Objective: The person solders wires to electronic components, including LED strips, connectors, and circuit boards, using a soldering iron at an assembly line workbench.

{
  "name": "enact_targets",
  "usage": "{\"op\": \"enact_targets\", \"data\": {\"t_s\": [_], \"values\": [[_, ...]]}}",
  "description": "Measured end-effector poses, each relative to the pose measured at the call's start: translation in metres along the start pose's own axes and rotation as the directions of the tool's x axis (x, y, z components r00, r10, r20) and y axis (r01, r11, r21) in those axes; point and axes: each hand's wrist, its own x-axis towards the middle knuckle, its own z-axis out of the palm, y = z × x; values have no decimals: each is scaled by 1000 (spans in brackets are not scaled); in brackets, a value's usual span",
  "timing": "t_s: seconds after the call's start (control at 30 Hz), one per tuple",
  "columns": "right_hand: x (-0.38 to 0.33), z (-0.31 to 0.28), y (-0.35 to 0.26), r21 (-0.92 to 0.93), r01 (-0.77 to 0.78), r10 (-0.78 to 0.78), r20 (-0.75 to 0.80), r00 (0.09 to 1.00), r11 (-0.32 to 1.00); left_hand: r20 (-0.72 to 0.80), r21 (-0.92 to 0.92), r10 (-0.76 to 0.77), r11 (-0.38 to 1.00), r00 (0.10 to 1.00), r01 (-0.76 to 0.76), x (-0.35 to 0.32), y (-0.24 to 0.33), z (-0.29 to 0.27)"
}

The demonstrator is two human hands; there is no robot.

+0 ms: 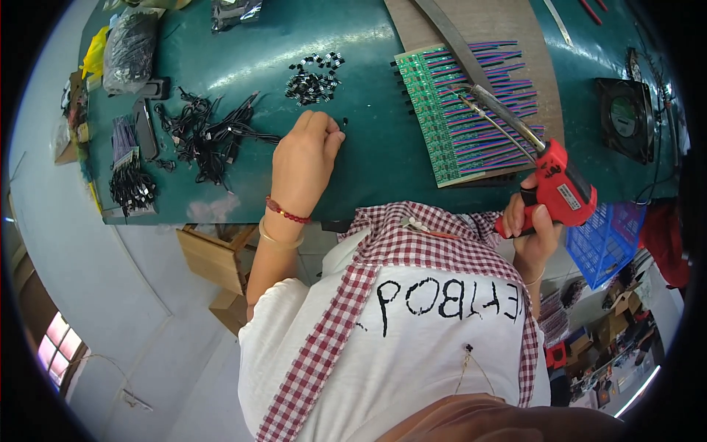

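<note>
My right hand (532, 227) grips the handle of a red soldering gun (565, 188). Its metal tip and a thin feed tube point left, over a panel of green circuit boards (433, 129) with rows of pink, blue and black wires (501, 110). Just below a pile of small black parts (313, 82), my left hand (305, 147) is closed, its fingers bent together near the table surface. Whatever the fingertips hold is hidden. A single small black part (345, 121) lies beside the thumb.
Tangled black cables (213, 136) lie left of my left hand, with a wire bundle (127, 166) and a plastic bag (132, 51) further left. A metal strip (456, 44) crosses the boards on a brown sheet (530, 22). A black fan (624, 118) and blue basket (604, 239) are at right.
</note>
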Motion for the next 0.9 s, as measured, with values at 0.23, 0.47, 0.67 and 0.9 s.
{"op": "enact_targets", "data": {"t_s": [0.23,0.47,0.67,0.9], "values": [[1,8,-5,62,41,-40,-12,999,997,128,-808,-146,558,981,189,18,20,-7],[25,57,-9,-146,69,-72,-15,997,987,294,-914,163,-240,942,327,19,74,20],[34,73,2,-307,270,-279,16,960,912,284,-846,204,-407,937,345,3,103,39],[24,59,-2,-462,193,-164,104,981,865,237,-963,88,152,967,223,-1,105,28]]}}
